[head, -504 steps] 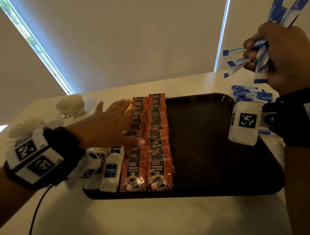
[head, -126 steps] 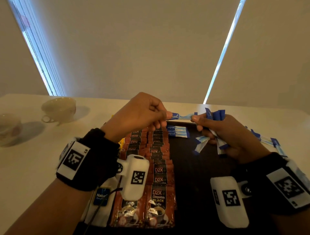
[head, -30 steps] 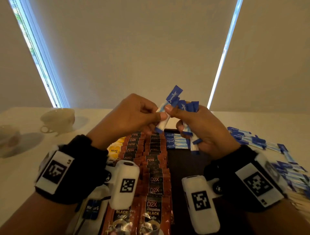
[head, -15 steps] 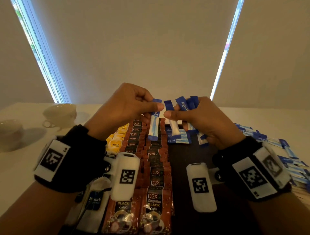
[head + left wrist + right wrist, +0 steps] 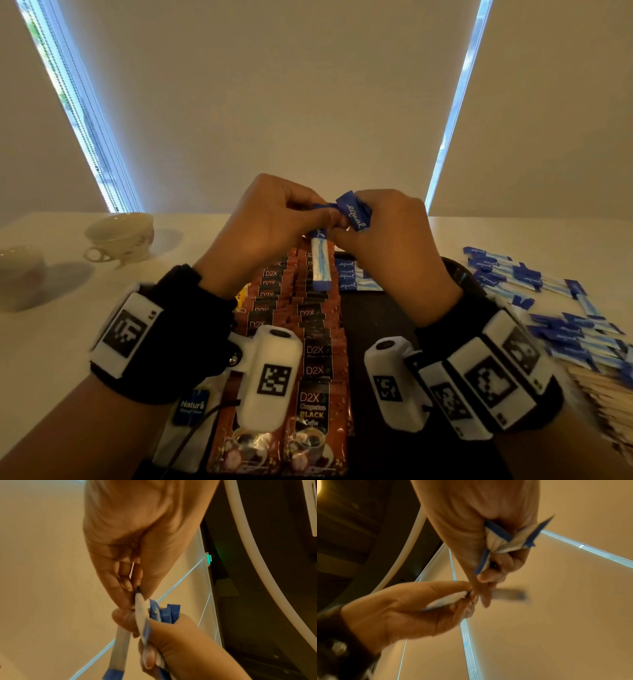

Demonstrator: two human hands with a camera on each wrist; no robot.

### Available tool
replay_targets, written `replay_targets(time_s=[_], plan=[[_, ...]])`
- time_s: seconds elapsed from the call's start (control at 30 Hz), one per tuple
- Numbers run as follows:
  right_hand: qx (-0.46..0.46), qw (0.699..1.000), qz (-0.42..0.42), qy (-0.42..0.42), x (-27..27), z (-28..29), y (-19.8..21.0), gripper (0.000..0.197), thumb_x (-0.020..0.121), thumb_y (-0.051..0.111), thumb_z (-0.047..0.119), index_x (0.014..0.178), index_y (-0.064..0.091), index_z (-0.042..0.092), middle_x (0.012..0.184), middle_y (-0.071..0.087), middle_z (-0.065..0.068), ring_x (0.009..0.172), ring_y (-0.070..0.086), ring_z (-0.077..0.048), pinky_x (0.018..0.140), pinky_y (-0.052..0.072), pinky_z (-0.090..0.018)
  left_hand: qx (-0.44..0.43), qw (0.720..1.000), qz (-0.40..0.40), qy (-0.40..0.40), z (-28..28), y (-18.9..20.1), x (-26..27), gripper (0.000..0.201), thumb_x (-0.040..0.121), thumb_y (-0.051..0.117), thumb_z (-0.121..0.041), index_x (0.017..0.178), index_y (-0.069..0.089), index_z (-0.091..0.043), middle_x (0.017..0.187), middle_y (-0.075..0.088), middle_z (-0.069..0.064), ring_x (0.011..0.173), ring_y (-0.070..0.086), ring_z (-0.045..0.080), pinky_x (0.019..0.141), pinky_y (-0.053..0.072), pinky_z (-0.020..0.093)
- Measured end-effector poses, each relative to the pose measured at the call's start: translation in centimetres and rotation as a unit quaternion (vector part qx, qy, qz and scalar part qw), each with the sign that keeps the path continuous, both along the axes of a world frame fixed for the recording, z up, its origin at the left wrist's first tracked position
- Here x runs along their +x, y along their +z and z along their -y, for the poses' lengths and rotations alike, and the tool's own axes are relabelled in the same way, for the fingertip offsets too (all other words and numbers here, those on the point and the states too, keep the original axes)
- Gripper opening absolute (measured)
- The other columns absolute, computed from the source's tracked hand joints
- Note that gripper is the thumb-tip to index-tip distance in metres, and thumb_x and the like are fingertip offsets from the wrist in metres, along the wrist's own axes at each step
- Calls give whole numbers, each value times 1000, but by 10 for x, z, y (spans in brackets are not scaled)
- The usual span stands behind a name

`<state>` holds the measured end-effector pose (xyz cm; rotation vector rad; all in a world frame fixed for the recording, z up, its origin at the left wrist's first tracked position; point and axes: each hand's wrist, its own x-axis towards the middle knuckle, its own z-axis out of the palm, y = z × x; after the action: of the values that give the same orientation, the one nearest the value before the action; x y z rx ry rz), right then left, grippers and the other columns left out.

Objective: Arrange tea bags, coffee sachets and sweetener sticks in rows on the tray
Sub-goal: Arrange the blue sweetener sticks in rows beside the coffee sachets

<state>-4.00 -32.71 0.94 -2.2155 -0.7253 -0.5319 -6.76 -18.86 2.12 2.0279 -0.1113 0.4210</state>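
Blue sweetener sticks (image 5: pixel 321 260) between raised hands (image 5: pixel 342 233)

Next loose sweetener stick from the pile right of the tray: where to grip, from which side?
Judgement: pinch a loose sweetener stick by one blue end, from above. It lies flat and thin on the table, overlapping its neighbours, so a mid-body pinch risks lifting several. The left hand holds its own stick that way.
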Motion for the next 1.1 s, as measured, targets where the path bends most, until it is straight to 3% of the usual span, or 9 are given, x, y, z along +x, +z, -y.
replay_targets(time_s=[0.13, 0.23, 0.33, 0.43, 0.53, 0.7, 0.93, 1.1], plan=[[87, 982, -154, 66, 0, 13, 12, 18, 81, 71, 28, 76, 64, 13, 57, 59, 8, 46, 55, -1, 46, 39, -5, -41, 999, -13, -2, -10, 4, 2, 9, 87, 63, -15, 84, 72, -13, 72, 68, 0, 63, 64, 3, 56, 50, 13], [93, 951, -281, 87, 3, 24, 17, 29, 84, 64, 34, 82, 65, 5, 45, 60, 7, 33, 45, -1, 40, 35, -9, -78, 997, -10, 0, -15, 7, 3, 10, 87, 64, -18, 81, 72, -18, 68, 67, -3, 60, 59, 1, 53, 47, 13], [101, 925, -345, 124, 7, 23, 15, 32, 82, 65, 31, 93, 70, 0, 78, 73, -4, 34, 40, -2, 51, 40, -17, -85, 996, -11, 13, -16, 5, 5, 9, 85, 65, -23, 81, 73, -23, 64, 66, -9, 54, 51, -2, 46, 35, 11], [141, 918, -353, 115, 9, 19, 9, 20, 81, 69, 20, 82, 68, 1, 57, 67, 2, 33, 43, -2, 42, 39, -14, -123, 992, -22, -1, -15, 4, 5, 9, 84, 66, -20, 83, 72, -13, 63, 67, -7, 50, 52, 0, 45, 38, 11], [162, 926, -328, 94, 10, 16, 5, 21, 78, 72, 15, 82, 66, -5, 63, 66, -5, 34, 47, -1, 38, 38, -12, -158, 986, -38, -26, -16, 4, 4, 10, 79, 67, -17, 81, 70, -8, 64, 68, -4, 53, 59, 3, 52, 49, 13], [155, 934, -308, 91, 8, 14, 7, 20, 78, 72, 14, 83, 65, -5, 65, 66, -6, 37, 51, 0, 39, 39, -11, -134, 989, -59, -23, -17, 4, 5, 8, 79, 69, -18, 77, 69, -10, 64, 68, -4, 57, 62, 5, 51, 51, 16], [126, 929, -339, 82, 7, 17, 11, 17, 82, 66, 26, 74, 64, 11, 46, 62, 10, 32, 42, -1, 42, 40, -10, -151, 988, -32, 0, -19, 4, 7, 14, 86, 63, -16, 76, 63, -6, 69, 67, 6, 57, 64, 8, 55, 54, 18], [135, 930, -334, 67, 9, 18, 9, 17, 83, 66, 26, 73, 64, 13, 56, 67, 9, 34, 44, -1, 40, 40, -9, -162, 986, -30, 10, -20, 4, 7, 13, 86, 63, -16, 80, 64, -5, 72, 68, 5, 61, 67, 9, 59, 56, 19]])
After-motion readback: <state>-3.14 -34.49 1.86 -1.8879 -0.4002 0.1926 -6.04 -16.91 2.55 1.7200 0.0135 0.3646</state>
